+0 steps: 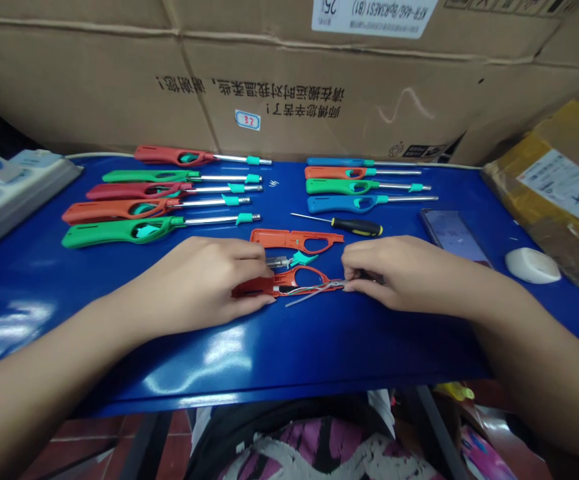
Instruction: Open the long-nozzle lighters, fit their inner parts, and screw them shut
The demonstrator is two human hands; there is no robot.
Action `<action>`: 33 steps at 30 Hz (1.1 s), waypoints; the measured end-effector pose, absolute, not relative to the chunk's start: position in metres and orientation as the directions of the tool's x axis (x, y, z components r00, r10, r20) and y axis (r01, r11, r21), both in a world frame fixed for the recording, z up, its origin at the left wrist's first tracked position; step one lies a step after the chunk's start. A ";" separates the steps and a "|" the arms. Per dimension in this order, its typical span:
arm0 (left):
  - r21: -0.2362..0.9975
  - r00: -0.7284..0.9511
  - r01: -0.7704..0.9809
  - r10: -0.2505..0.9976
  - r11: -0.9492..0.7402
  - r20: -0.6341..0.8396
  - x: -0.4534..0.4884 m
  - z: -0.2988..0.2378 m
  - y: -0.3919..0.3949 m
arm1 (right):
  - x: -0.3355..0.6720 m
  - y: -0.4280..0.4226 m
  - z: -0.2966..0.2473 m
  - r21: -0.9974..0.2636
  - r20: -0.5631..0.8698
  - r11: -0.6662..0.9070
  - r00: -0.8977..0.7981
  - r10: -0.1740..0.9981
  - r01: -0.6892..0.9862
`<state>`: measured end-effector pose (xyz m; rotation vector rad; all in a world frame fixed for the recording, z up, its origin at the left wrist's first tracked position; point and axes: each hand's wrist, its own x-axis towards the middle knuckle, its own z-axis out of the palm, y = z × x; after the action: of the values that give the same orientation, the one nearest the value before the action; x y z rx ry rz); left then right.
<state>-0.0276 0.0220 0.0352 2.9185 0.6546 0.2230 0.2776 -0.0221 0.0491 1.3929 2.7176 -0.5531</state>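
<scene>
"blue table (279, 363), cartons (289, 80) behind. what was the risk?"
"the wire (314, 288) springing loose if the right hand (399, 273) let its pinch slip."
"and the open orange lighter shell (256, 287)?"
"mid-table, lying lengthwise, tip pointing right, the left hand (204, 283) pressed on it, fingers together."

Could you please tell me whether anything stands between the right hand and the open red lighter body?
Nothing visible does: the right hand touches the metal end of the open red lighter body.
</scene>
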 end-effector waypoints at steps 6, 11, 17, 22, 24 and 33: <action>0.159 0.883 0.417 0.440 -0.895 0.160 -0.027 0.036 0.016 | 0.277 -0.024 0.050 -0.351 -0.137 0.566 -0.639 0.757 0.746; 0.343 0.859 0.434 0.497 -0.833 0.119 -0.020 0.036 0.005 | 0.267 -0.028 0.041 -0.427 -0.038 0.616 -0.693 0.720 0.662; 0.449 0.832 0.452 0.545 -0.771 0.098 -0.014 0.028 0.000 | 0.264 -0.028 0.033 -0.425 -0.022 0.639 -0.713 0.701 0.641; 0.446 0.839 0.434 0.532 -0.783 0.117 -0.015 0.024 0.001 | 0.264 -0.026 0.032 -0.430 -0.016 0.644 -0.719 0.695 0.632; 0.441 0.837 0.436 0.534 -0.785 0.122 -0.015 0.024 -0.001 | 0.263 -0.026 0.031 -0.420 -0.011 0.654 -0.724 0.689 0.629; 0.374 0.869 0.413 0.482 -0.830 0.111 -0.016 0.024 -0.004 | 0.260 -0.027 0.033 -0.530 0.042 0.605 -0.694 0.718 0.594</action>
<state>-0.0156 -0.0041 0.0236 2.7003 0.6681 0.2856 0.2600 -0.0274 0.0328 1.2658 3.0352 -0.8429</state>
